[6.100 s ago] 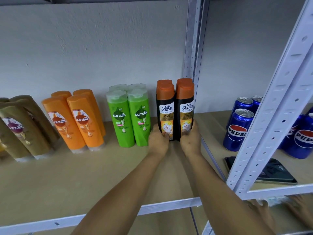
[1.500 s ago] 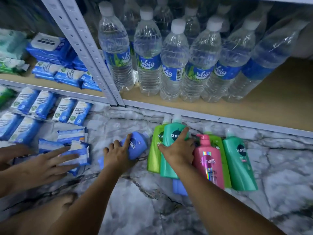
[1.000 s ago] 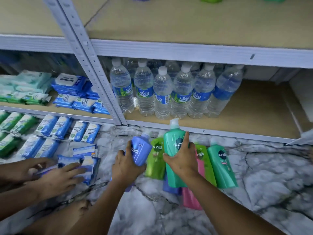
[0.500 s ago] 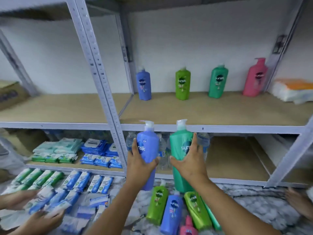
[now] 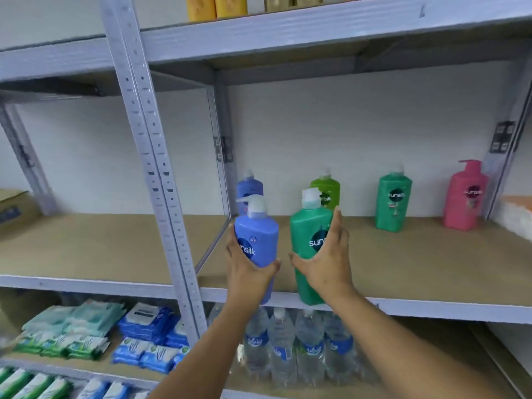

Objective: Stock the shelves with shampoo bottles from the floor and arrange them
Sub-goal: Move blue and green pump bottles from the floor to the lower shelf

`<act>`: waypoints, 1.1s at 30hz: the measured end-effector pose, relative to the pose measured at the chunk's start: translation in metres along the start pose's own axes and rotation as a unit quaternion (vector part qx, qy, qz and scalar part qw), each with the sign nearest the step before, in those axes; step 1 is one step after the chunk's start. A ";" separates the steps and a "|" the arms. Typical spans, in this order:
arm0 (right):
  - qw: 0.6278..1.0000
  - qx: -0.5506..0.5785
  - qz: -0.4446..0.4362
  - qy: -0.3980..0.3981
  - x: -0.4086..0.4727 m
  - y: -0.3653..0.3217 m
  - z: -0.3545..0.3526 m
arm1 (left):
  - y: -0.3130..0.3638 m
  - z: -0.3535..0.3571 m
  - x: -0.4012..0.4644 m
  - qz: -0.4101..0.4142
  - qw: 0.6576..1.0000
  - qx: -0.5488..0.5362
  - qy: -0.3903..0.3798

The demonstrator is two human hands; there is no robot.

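Note:
My left hand (image 5: 248, 276) grips a blue Sunsilk pump bottle (image 5: 259, 239) and my right hand (image 5: 326, 262) grips a teal-green Sunsilk pump bottle (image 5: 309, 234). Both bottles are upright, raised in front of the middle shelf's front edge (image 5: 431, 309). At the back of that shelf stand a blue bottle (image 5: 249, 188), a light-green bottle (image 5: 328, 191), a teal bottle (image 5: 393, 201) and a pink bottle (image 5: 465, 197), spaced apart in a row.
A grey perforated upright (image 5: 157, 180) rises just left of my left hand. Water bottles (image 5: 296, 344) fill the shelf below, with wipe packs (image 5: 149, 326) to their left. A cardboard box (image 5: 15, 210) sits far left; orange bottles (image 5: 216, 7) stand on the upper shelf.
Both hands picked the blue and teal bottles off the floor and lifted them to the middle shelf's height. My view rose from the floor to the shelf.

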State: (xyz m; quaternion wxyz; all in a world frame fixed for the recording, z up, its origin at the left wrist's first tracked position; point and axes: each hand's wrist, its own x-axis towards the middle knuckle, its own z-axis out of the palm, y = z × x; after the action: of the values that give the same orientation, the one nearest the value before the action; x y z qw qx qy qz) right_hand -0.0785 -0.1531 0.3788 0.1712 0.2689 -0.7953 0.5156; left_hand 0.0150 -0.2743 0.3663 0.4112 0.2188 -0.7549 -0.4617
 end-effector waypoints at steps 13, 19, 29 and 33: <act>0.995 0.048 -0.058 0.061 0.039 0.045 0.107 | -0.081 0.019 0.083 -0.012 0.994 0.062 0.094; 0.995 0.054 -0.035 0.077 0.029 0.065 0.120 | -0.100 0.023 0.077 -0.007 0.993 0.079 0.092; 0.998 0.032 0.063 0.000 0.012 0.072 0.119 | -0.120 0.016 0.055 -0.028 0.991 0.125 0.045; 0.997 0.029 0.077 -0.011 0.016 0.072 0.122 | -0.118 0.016 0.059 -0.043 0.989 0.134 0.035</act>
State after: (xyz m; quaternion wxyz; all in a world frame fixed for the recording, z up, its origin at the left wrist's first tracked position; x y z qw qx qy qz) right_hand -0.1338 -0.2449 0.2852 0.1146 0.2174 -0.8001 0.5473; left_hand -0.0373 -0.3648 0.2839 0.3845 0.3203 -0.7848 -0.3657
